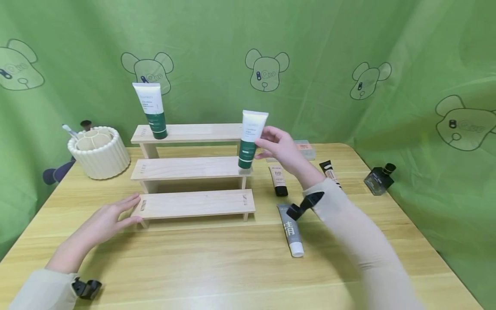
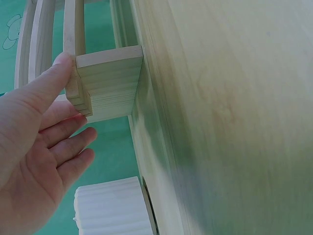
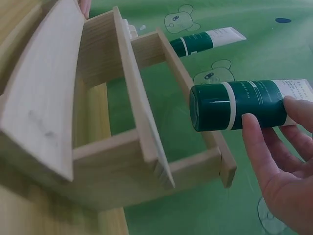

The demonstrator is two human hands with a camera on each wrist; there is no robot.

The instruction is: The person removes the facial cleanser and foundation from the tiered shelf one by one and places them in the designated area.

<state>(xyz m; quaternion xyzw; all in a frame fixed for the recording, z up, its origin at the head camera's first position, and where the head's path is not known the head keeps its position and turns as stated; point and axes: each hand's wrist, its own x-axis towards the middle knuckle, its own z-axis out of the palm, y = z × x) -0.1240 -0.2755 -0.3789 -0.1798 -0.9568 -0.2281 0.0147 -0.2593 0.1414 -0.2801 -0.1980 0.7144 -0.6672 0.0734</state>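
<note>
My right hand [image 1: 284,150] pinches a white and green squeeze tube [image 1: 251,137] between thumb and fingers, its green cap pointing down. In the head view the tube overlaps the right end of the middle tier; the right wrist view shows its cap [image 3: 210,107] apart from the boards. A three-tier wooden display shelf [image 1: 193,203] stands at the table's centre left. My left hand [image 1: 104,221] holds the left end of its lowest tier, thumb [image 2: 54,81] on one side and fingers on the other. A matching tube [image 1: 152,107] stands cap-down at the top tier's left end.
Right of the shelf lie a BB cream tube [image 1: 277,178], a grey tube [image 1: 289,230] with white cap, a black-ended tube [image 1: 329,172] and a clear box [image 1: 305,150]. A dark perfume bottle [image 1: 377,180] is near the right edge. A white ribbed holder [image 1: 101,157] stands left.
</note>
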